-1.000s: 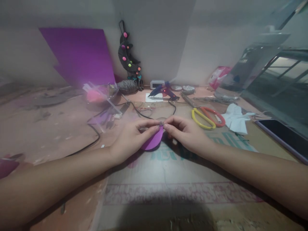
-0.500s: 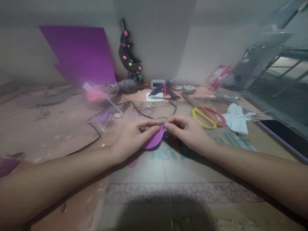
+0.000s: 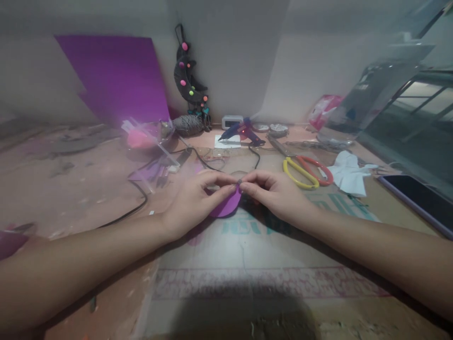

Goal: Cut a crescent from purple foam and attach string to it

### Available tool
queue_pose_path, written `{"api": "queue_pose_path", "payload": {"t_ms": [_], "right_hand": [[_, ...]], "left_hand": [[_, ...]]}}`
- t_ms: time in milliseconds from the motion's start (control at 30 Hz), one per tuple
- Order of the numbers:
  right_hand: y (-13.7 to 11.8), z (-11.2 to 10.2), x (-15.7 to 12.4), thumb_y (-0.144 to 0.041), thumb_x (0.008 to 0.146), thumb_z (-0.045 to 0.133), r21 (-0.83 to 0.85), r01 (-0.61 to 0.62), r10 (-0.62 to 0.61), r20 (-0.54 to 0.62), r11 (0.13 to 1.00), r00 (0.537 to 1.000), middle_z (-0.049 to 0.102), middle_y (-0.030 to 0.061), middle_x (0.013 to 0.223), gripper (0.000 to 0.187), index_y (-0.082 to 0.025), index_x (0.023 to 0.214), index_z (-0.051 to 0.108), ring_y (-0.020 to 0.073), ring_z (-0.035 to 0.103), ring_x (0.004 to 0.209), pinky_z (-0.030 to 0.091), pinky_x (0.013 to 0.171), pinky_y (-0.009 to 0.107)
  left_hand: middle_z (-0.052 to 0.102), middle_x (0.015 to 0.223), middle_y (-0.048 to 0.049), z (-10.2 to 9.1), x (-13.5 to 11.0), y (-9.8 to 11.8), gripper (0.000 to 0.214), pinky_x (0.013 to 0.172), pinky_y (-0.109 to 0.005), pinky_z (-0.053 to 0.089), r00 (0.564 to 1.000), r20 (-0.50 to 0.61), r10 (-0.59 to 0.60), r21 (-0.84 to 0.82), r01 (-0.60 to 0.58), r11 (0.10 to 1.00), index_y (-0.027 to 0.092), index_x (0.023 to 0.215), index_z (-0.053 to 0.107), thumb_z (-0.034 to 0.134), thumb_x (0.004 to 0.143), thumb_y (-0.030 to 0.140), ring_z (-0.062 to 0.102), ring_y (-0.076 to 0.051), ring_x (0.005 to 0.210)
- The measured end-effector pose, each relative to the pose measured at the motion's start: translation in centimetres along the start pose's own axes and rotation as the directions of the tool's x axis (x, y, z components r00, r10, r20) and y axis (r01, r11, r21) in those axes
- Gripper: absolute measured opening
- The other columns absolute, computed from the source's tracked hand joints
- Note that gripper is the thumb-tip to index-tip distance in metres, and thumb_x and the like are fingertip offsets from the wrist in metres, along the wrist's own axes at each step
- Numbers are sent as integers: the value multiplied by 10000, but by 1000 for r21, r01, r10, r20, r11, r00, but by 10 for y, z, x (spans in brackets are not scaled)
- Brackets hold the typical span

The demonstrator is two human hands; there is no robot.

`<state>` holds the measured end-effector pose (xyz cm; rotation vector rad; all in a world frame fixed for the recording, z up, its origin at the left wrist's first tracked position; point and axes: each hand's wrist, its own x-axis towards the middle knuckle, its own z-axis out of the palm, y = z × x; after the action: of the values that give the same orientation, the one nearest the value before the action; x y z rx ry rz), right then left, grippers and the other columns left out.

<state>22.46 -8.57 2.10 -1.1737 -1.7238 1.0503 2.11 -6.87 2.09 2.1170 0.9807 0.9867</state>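
A rounded purple piece (image 3: pixel 226 208), looking like paper or felt, hangs from the pinched fingers of my left hand (image 3: pixel 198 198). My right hand (image 3: pixel 276 190) pinches at the same upper edge, where a small dark bit (image 3: pixel 239 182) shows between the fingertips of both hands. What that bit is, I cannot make out. The fingertips of the two hands almost meet. Part of the purple piece is hidden behind my left fingers.
A blue glue gun (image 3: pixel 242 132) with a lit red light stands behind my hands, its black cord (image 3: pixel 145 200) running left. Scissors (image 3: pixel 300 174) with yellow and orange handles, a crumpled white tissue (image 3: pixel 350 174) and a phone (image 3: pixel 417 200) lie right. A purple sheet (image 3: pixel 120 78) leans on the wall.
Both hands keep their pinch at the same spot. The view has shifted very slightly; nothing else has visibly moved.
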Motion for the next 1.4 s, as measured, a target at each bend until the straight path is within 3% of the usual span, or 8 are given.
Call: {"api": "queue_pose_path", "payload": {"t_ms": [233, 733, 833, 1100, 1400], "right_hand": [[-1, 0, -2, -391, 883, 617, -73, 22, -22, -1, 997, 1000, 578, -20, 641, 235, -173, 835, 691, 112, 491, 575, 385, 559, 266], [-4, 1, -3, -365, 872, 619, -165, 37, -35, 16, 986, 999, 681, 9, 731, 209, -178, 850, 711, 143, 562, 667, 417, 614, 265], [-3, 0, -2, -367, 873, 614, -178, 46, -44, 12, 983, 999, 684, 11, 732, 214, -177, 848, 711, 144, 563, 666, 420, 621, 269], [-7, 0, -3, -362, 880, 612, -221, 49, -51, -3, 974, 999, 695, 20, 739, 213, -181, 854, 720, 152, 575, 670, 422, 615, 270], [-5, 1, -5, -346, 895, 591, -133, 42, -41, 13, 990, 999, 643, -2, 691, 195, -178, 847, 677, 135, 555, 638, 407, 600, 263]], "left_hand": [[764, 997, -31, 1, 0, -1, 211, 804, -281, 570, 999, 33, -21, -94, 23, 995, 203, 1074, 713, 641, 923, 331, 706, -165, 889], [762, 937, -27, 2, 2, -1, 200, 820, -304, 564, 992, 64, -112, -154, 121, 981, 199, 945, 722, 645, 916, 381, 704, -179, 877], [741, 959, -29, 3, 2, -5, 208, 807, -292, 561, 995, 44, -92, -195, 99, 976, 198, 1023, 691, 663, 906, 369, 695, -167, 881], [755, 950, -22, 2, 1, -1, 147, 822, -272, 562, 994, 57, -94, -151, 101, 983, 189, 955, 709, 662, 907, 321, 697, -156, 885], [729, 928, -11, 2, 0, -2, 143, 807, -266, 536, 995, 80, -53, -127, 63, 990, 183, 942, 680, 614, 932, 310, 675, -152, 865]]}}
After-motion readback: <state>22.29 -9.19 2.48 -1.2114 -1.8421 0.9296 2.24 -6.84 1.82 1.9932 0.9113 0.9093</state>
